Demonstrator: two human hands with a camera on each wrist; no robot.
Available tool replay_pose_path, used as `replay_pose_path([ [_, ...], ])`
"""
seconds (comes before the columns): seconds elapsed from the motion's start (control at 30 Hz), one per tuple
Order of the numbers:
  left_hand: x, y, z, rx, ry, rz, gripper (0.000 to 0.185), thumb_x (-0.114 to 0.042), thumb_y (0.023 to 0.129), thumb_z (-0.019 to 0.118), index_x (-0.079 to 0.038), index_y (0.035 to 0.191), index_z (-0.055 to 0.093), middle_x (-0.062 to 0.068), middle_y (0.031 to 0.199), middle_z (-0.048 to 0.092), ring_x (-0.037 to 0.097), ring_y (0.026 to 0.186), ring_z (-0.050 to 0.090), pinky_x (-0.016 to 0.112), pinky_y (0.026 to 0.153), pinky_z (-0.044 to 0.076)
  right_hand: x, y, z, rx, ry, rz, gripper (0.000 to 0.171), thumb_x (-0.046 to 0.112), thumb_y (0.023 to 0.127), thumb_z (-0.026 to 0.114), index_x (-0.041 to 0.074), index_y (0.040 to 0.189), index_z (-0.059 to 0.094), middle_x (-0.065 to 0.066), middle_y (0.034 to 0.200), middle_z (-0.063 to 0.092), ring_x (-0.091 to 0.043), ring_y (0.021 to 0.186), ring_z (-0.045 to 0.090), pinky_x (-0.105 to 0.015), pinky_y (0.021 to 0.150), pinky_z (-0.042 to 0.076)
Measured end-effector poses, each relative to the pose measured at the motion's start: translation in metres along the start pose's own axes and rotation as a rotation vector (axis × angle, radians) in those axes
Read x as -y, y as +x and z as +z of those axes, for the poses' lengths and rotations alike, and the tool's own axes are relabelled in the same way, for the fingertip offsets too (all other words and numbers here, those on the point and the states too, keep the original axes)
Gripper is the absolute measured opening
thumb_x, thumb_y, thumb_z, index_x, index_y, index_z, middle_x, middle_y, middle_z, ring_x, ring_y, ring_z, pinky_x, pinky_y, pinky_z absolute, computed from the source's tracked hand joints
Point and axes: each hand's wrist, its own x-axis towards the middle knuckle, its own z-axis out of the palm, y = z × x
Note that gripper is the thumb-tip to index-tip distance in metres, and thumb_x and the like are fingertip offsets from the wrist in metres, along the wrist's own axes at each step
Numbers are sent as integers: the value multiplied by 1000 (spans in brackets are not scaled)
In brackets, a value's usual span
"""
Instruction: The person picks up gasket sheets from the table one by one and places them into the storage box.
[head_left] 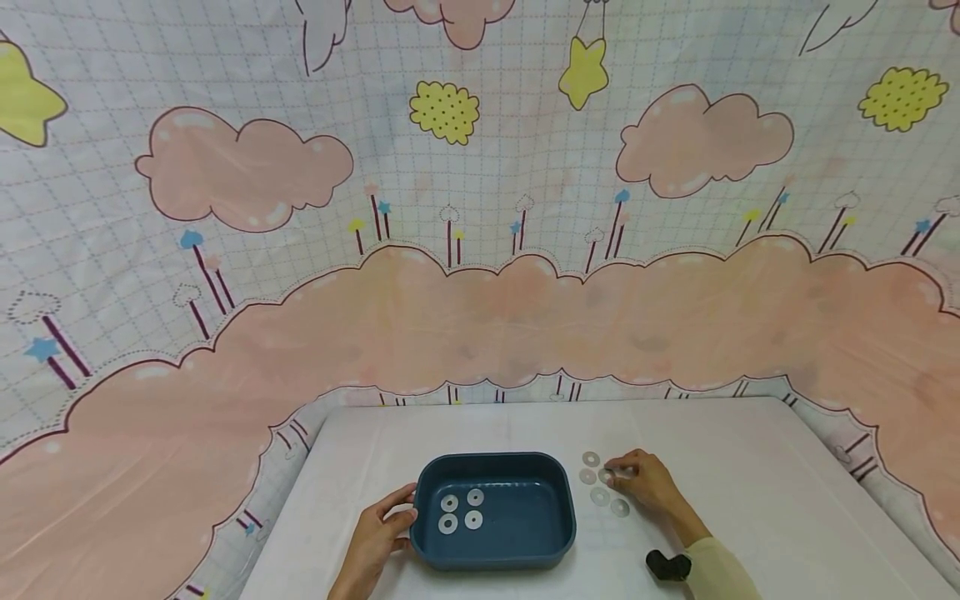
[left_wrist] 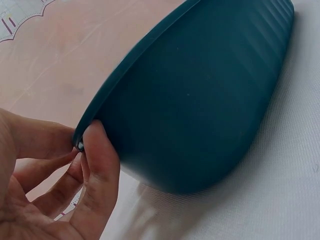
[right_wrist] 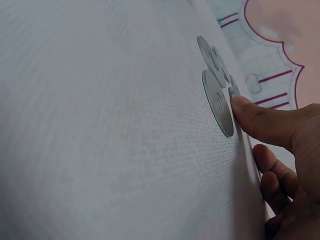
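Note:
A dark blue plastic tub (head_left: 495, 553) stands on the white table, with several flat metal washers (head_left: 449, 503) laid out in its left half. At its left side my left hand (head_left: 382, 529) pinches the rim (left_wrist: 112, 82) between thumb and fingers. To the right of the tub lies a loose group of washers (head_left: 599, 497). My right hand (head_left: 651, 482) is low over this group, its thumb and forefinger closed in around one washer (head_left: 606, 476). In the right wrist view the thumb (right_wrist: 245, 107) overlaps a washer just behind the nearest washer (right_wrist: 218, 103); the forefinger is hidden there.
White cloth covers the table (head_left: 360, 442). A patterned curtain (head_left: 495, 325) with clouds and stars hangs behind the table's back edge. A black object (head_left: 667, 567) is beside the right sleeve (head_left: 720, 571).

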Motion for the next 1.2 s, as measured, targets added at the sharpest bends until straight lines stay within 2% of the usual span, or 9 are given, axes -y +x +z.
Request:
replay_pose_path([
  [0.2, 0, 0, 1, -5, 3, -3, 48, -3, 91, 61, -1, 138, 54, 14, 119, 56, 17, 82, 60, 31, 62, 53, -1, 1, 1, -22, 25, -5, 21, 9, 78, 79, 13, 98, 74, -11, 108, 66, -28, 100, 57, -52, 92, 46],
  [0.33, -1, 0, 2, -11, 7, -8, 48, -3, 91, 60, -1, 138, 54, 14, 120, 56, 18, 83, 60, 32, 63, 53, 0, 0, 1, -25, 68, 14, 19, 6, 80, 76, 11, 98, 71, -11, 107, 67, -30, 102, 58, -54, 97, 45],
  [0.4, -1, 1, 2, -12, 9, -8, 47, -3, 91, 60, -1, 138, 54, 14, 120, 56, 18, 83, 60, 32, 63, 53, 1, 0, 1, -28, 86, 24, 18, 5, 81, 75, 11, 98, 69, -8, 102, 67, -27, 98, 57, -50, 95, 46],
  [0.47, -1, 1, 2, -13, 10, -7, 47, -3, 91, 60, -1, 138, 54, 15, 120, 56, 18, 83, 60, 32, 63, 53, 2, 0, 1, -31, 101, 28, 16, 4, 83, 73, 10, 97, 68, -6, 95, 65, -23, 91, 56, -42, 87, 48],
  [0.57, 0, 1, 1, -14, 13, -8, 48, -3, 91, 59, -1, 138, 54, 15, 120, 56, 18, 83, 59, 32, 63, 53, 1, -1, 1, -41, 124, 35, 14, 3, 84, 72, 9, 95, 68, -3, 88, 64, -16, 82, 52, -28, 75, 45],
  [0.67, 0, 1, 0, -12, 13, -14, 48, -3, 91, 60, -2, 138, 54, 15, 121, 55, 18, 83, 59, 32, 64, 53, 1, -3, 0, -51, 146, 26, 11, 3, 84, 72, 8, 93, 68, -3, 84, 65, -13, 76, 52, -23, 68, 42],
  [1.0, 1, 1, 0, -14, 9, -17, 48, -4, 91, 61, -2, 138, 54, 14, 122, 55, 18, 84, 59, 33, 64, 53, 8, -11, -4, -82, 140, 50, 8, 3, 85, 70, 8, 91, 69, -1, 84, 69, -12, 75, 55, -22, 68, 44],
  [1.2, 1, 0, 0, -13, 12, -16, 48, -4, 91, 60, -2, 138, 54, 14, 122, 55, 18, 83, 59, 32, 64, 53, 15, -17, -10, -87, 180, 56, 7, 4, 86, 70, 7, 92, 70, -3, 83, 70, -12, 74, 56, -22, 67, 43],
])
